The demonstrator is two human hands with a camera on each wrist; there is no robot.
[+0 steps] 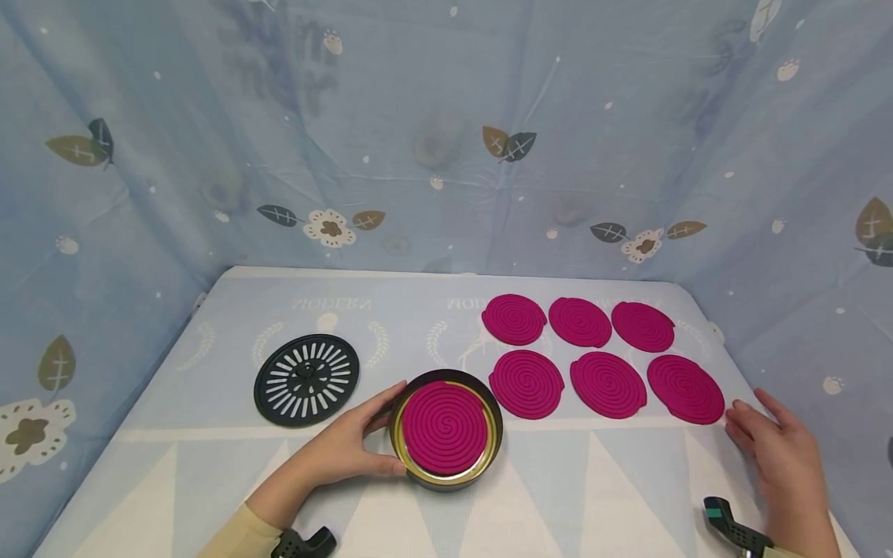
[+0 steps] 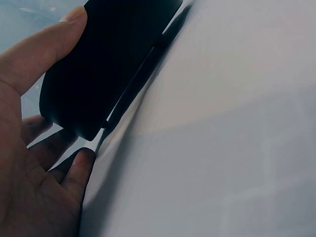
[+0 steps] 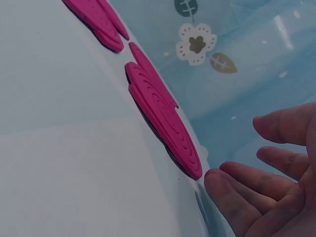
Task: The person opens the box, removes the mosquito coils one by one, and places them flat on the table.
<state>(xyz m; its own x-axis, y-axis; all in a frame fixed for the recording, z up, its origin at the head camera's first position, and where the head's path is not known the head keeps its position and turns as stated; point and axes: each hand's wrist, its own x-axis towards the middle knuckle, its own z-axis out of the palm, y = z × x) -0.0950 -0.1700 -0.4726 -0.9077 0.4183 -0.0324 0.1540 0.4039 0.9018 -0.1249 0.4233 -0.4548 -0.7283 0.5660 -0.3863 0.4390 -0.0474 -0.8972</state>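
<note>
A round black tin (image 1: 496,453) with a gold inside stands at the front middle of the table, a magenta mosquito coil (image 1: 445,428) lying in it. My left hand (image 1: 352,446) grips the tin's left side, thumb in front and fingers behind; in the left wrist view the tin's dark wall (image 2: 106,64) shows between them. On the right, my right hand (image 1: 784,449) holds nothing, its fingers loosely bent beside the nearest magenta coil (image 1: 686,389). That coil (image 3: 165,121) also lies just beyond the fingertips in the right wrist view.
Several more magenta coils (image 1: 526,384) lie flat in two rows at the back right. To the left rests a black slotted lid (image 1: 307,380) with a small central knob. Blue patterned cloth (image 1: 432,155) hangs behind the table and along both sides.
</note>
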